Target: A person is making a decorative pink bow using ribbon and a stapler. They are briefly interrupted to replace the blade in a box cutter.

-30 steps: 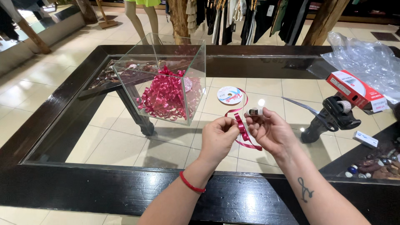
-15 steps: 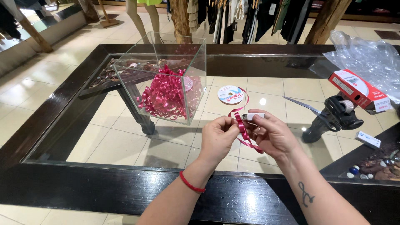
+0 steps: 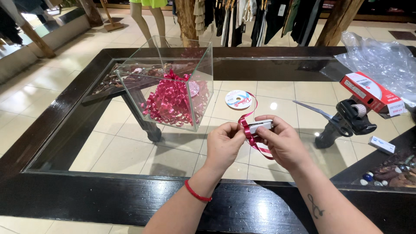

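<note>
My left hand [image 3: 224, 143] pinches a dark red ribbon [image 3: 250, 133] just above the glass table top. My right hand [image 3: 282, 141] grips a small white stapler [image 3: 260, 126] pressed against the folded ribbon, and the ribbon's loops hang under its fingers. The ribbon runs back in a curve to a flat white ribbon spool [image 3: 237, 99] lying on the glass behind my hands. A red band sits on my left wrist.
A clear glass box [image 3: 173, 73] holding a pile of curled red ribbon bows [image 3: 171, 102] stands left of the spool. Black-handled scissors [image 3: 338, 119], a red and white carton [image 3: 372, 93] and a crumpled plastic bag [image 3: 381, 58] lie at the right. The table frame [image 3: 130, 203] is dark wood.
My hands have drawn closer together and a little lower. The stapler has turned from tilted up to level against the ribbon.
</note>
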